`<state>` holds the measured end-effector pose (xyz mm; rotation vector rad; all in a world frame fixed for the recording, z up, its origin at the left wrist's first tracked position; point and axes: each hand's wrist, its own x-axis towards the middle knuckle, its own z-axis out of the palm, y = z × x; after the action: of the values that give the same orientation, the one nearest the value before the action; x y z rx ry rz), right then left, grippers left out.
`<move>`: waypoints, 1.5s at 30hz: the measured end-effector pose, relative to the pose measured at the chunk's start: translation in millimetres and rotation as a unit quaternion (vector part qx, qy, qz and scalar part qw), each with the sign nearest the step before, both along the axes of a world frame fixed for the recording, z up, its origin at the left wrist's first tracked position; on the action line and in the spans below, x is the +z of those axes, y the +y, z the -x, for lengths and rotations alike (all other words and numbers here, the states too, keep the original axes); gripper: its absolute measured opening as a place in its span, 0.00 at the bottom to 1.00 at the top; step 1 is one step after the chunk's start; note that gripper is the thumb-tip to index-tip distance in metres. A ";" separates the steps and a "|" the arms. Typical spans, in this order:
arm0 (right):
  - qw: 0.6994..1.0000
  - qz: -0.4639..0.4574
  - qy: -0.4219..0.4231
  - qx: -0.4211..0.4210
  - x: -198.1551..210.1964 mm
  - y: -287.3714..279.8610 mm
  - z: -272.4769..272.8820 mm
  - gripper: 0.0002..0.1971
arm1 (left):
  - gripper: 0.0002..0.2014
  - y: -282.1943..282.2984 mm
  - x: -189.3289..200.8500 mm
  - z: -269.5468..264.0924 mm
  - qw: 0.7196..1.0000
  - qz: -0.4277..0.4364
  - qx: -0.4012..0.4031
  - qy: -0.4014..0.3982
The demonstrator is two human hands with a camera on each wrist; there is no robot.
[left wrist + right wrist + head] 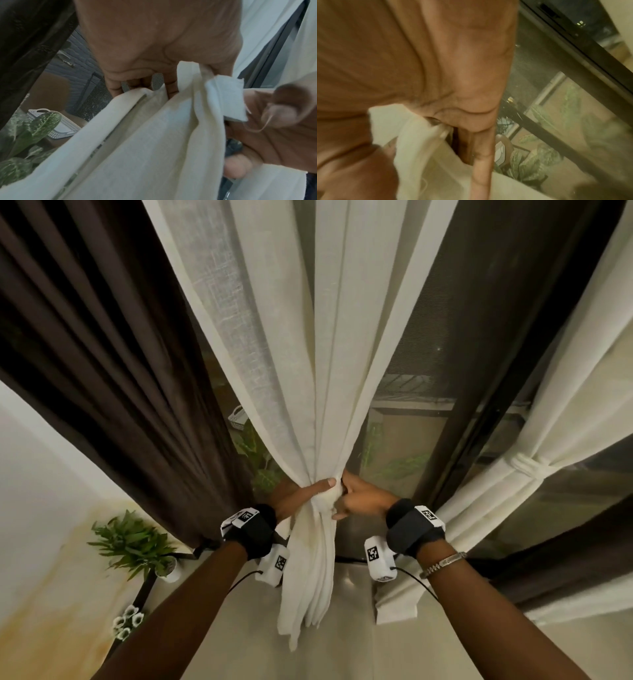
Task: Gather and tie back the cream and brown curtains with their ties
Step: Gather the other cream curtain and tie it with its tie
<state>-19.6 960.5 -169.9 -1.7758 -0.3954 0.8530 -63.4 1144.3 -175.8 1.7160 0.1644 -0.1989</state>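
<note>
Dark window [428,344] behind, both hands, left [291,498], right [359,498], gripping gathered cream curtain [308,371], no readable writing

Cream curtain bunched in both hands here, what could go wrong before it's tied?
The left hand alone circles the gathered cream curtain; if its grip eases, the folds may well spread out again. The right hand pinches only the frayed end of the tie, so that could slip free. The loose tail hangs low near the floor and might escape the bundle.
</note>
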 end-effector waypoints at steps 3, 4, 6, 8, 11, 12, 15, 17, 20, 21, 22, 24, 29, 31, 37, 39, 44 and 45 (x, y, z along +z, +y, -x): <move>0.998 -0.045 0.037 -0.006 -7.2 -5.0 1.0 0.28 | 0.28 -5.8 4.6 -6.0 0.998 -0.056 -0.020 -0.001; 0.998 -0.044 0.015 -0.040 -9.3 -4.3 1.4 0.25 | 0.27 -7.8 7.4 -6.9 0.998 -0.057 -0.026 -0.001; 0.991 -0.035 -0.044 -0.123 -17.2 -1.8 -2.4 0.19 | 0.20 -7.6 9.2 -10.4 0.997 -0.063 -0.031 -0.008; 0.978 -0.040 -0.072 -0.192 -21.5 -1.2 -5.6 0.09 | 0.15 -1.0 7.3 -13.6 0.996 -0.080 -0.041 -0.018; 0.957 -0.040 -0.099 -0.271 -28.4 -8.7 -12.5 0.12 | 0.14 18.7 -0.7 -8.3 0.997 -0.060 -0.044 0.003; 0.949 -0.044 -0.110 -0.291 -29.5 -11.7 -15.0 0.13 | 0.12 25.2 -4.3 -2.9 0.998 -0.042 -0.039 0.013; 0.939 -0.057 -0.095 -0.327 -32.5 -16.2 -25.0 0.14 | 0.11 33.1 -12.8 18.7 0.999 -0.006 -0.010 0.043; 0.940 -0.057 -0.079 -0.327 -32.1 -15.4 -30.3 0.14 | 0.12 27.4 -16.9 34.5 0.998 0.017 -0.011 0.063; 0.949 -0.053 -0.058 -0.304 -33.6 -12.1 -37.5 0.20 | 0.19 11.2 -16.4 52.7 0.991 0.068 -0.083 0.074; 0.953 -0.052 -0.051 -0.294 -35.6 -10.3 -39.5 0.21 | 0.22 7.8 -14.3 54.4 0.988 0.070 -0.125 0.064; 0.956 -0.049 -0.047 -0.285 -36.2 -8.6 -40.6 0.21 | 0.25 3.8 -7.5 55.9 0.981 0.078 -0.173 0.051; 0.959 -0.042 -0.054 -0.273 -38.7 -8.1 -40.9 0.19 | 0.30 -2.5 5.9 53.8 0.965 0.092 -0.246 0.022; 0.962 -0.054 -0.052 -0.263 -38.5 -14.8 -39.6 0.19 | 0.19 -3.4 17.7 35.4 0.976 -0.031 -0.205 -0.067; 0.961 -0.056 -0.043 -0.268 -36.2 -17.2 -39.9 0.20 | 0.11 -3.5 20.7 32.3 0.978 -0.051 -0.184 -0.079; 0.962 -0.063 -0.040 -0.262 -34.0 -22.8 -40.2 0.20 | 0.13 -2.2 24.2 33.9 0.895 -0.323 -0.144 -0.271; 0.963 -0.066 -0.039 -0.259 -34.6 -21.8 -39.9 0.20 | 0.15 -1.2 30.6 34.6 0.864 -0.365 -0.149 -0.314; 0.966 -0.069 -0.031 -0.248 -33.7 -17.5 -36.5 0.20 | 0.08 -2.8 47.1 35.9 0.924 -0.259 -0.208 -0.190; 0.965 -0.069 -0.029 -0.251 -34.2 -17.0 -36.5 0.21 | 0.10 0.1 45.7 35.3 0.934 -0.244 -0.214 -0.150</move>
<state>16.9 943.5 -204.1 -1.6666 -0.0317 0.4035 -98.8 1144.5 -130.1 2.2407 -0.4257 -0.2238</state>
